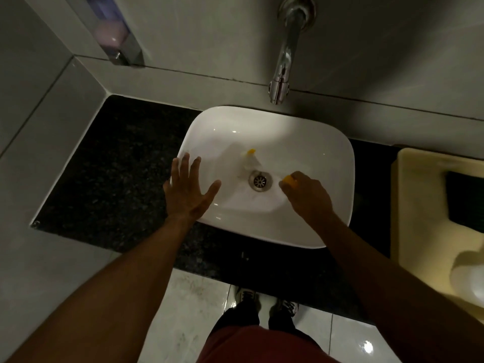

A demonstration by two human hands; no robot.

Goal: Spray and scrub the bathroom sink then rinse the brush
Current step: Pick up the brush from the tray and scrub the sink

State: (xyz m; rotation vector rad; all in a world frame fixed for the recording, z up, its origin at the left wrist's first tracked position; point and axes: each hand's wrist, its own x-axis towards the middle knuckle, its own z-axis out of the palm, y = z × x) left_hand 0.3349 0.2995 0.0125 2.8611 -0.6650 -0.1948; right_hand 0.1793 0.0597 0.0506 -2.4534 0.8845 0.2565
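The white sink (314, 142) sits on a black counter, its metal drain (260, 181) in the middle of the basin. My left hand (190, 191) is flat with fingers spread over the sink's left rim and holds nothing. Inside the basin, right of the drain, my right hand (307, 197) is closed on a brush, of which only a yellow end (289, 181) shows at the fingertips. A blurred pale shape with a yellow tip (251, 152) lies just behind the drain; whether it is part of the brush is unclear. No spray bottle is in view.
A chrome tap (284, 56) juts from the wall over the sink's back edge. A soap dispenser (115, 35) hangs on the wall at upper left. The speckled black counter (112, 166) extends left. A cream fixture (432, 218) stands at right. My shoes are on glossy floor tiles below.
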